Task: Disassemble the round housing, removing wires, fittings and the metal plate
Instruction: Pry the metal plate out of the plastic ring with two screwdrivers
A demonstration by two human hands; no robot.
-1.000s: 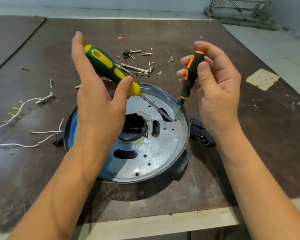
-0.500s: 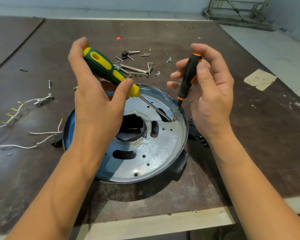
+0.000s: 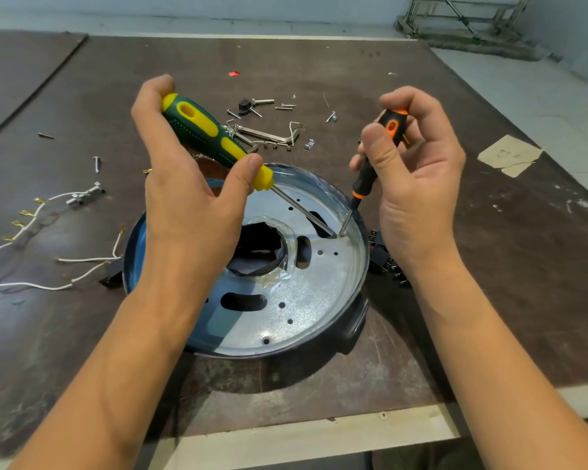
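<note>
Done: wires (image 3: pixel 85 259) and fittings (image 3: pixel 269 135) out on counter (image 3: pixel 489 300) beside round housing (image 3: pixel 355 329). Remaining: metal plate (image 3: pixel 313 300), seated in housing. Gripping green screwdriver (image 3: pixel 214 140) in left hand (image 3: pixel 184 198), pinching orange screwdriver (image 3: pixel 365 176) in right hand (image 3: pixel 418 184), tips together at plate's far-right edge.

Dark brown, scuffed worktable (image 3: pixel 510 300) with a pale wooden front edge. Meets a second dark board (image 3: pixel 21 83) at the left. Beyond, pale grey floor (image 3: pixel 540 106) under soft, even light, a light wall (image 3: pixel 184 5) behind, a metal frame (image 3: pixel 462 18) at the far right.
</note>
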